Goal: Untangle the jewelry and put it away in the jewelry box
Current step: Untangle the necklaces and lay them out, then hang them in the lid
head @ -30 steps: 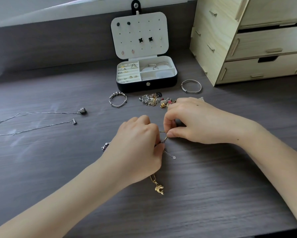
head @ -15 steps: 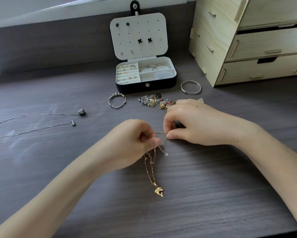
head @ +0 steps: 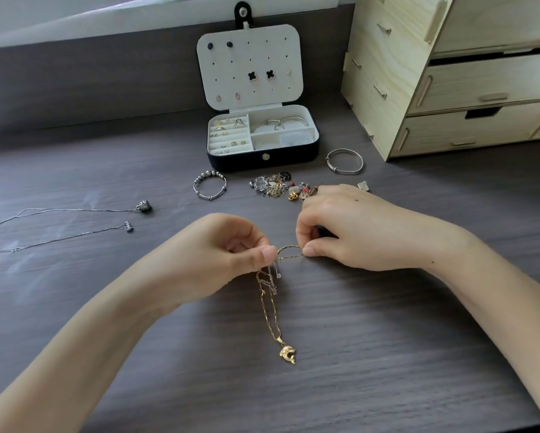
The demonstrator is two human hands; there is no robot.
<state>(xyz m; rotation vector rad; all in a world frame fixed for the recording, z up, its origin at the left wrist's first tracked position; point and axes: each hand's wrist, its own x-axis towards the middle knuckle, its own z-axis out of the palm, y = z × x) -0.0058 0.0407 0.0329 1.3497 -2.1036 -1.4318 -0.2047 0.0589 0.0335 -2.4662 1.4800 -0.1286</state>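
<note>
1. I see two bare forearms, with no sleeves reaching into view.
2. My bare left hand [head: 222, 254] wears no ring, watch or bracelet.
3. My bare right hand [head: 353, 226] is likewise unadorned; two small dark moles mark it and its wrist.
4. Fingernails are short and unpainted.

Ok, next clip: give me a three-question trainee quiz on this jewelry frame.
1. True or false: the black jewelry box is open.
2. What hangs from the thin gold chain pinched between the left hand and right hand?
3. The plain silver bangle lies: A) inside the box, B) on the dark wood table, C) on a wrist.

Key: 1 true; 2 a gold dolphin-shaped pendant; 3 B.
</note>
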